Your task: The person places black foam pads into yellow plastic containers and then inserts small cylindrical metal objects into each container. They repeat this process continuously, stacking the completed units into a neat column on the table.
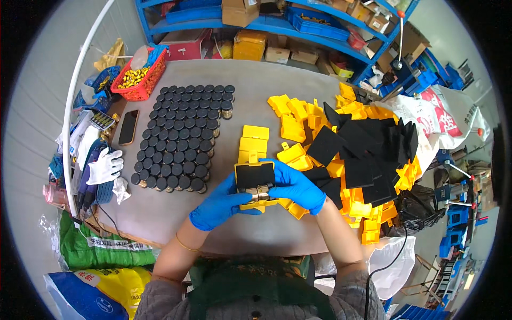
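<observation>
My left hand (220, 205), in a blue glove, grips the left side of an open yellow plastic case (269, 203). My right hand (300, 188), gloved the same way, closes on the case's right side. Black foam (255, 174) lines its far half. Shiny brass-coloured metal cylinders (259, 192) lie in the near half, with fingers of both hands close to them. Just beyond my hands, yellow cases (254, 140) lie in a short column on the table. Whether any fingertip presses on the metal pieces I cannot tell.
Rows of black-capped cylinders (184, 125) stand left on the grey table (250, 80). A heap of black foam sheets (362, 154) and yellow cases (292, 128) covers the right. A phone (128, 127), white glove (105, 167) and red basket (140, 88) lie left; blue shelves (272, 24) stand behind.
</observation>
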Tool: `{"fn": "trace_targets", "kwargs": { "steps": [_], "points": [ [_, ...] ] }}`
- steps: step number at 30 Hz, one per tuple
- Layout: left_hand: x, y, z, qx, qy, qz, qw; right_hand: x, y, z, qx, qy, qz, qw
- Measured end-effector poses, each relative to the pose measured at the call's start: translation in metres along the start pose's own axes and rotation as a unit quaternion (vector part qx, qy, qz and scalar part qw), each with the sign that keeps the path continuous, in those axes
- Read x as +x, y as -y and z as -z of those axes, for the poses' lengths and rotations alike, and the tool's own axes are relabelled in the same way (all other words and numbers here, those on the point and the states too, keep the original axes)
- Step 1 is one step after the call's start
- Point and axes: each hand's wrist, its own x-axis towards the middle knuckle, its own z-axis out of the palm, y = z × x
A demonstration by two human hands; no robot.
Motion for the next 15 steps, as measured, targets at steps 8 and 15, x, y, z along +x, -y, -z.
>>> {"fn": "trace_targets", "kwargs": {
  "steps": [8, 15],
  "points": [
    [-0.016, -0.004, -0.008, -0.149, -0.002, 0.065, 0.987, -0.021, 0.010, -0.018, -0.492, 0.039, 0.175, 0.852],
    [-0.014, -0.009, 0.002, -0.273, 0.148, 0.240, 0.920, -0.029, 0.032, -0.021, -0.509, 0.118, 0.065, 0.850]
  ]
}}
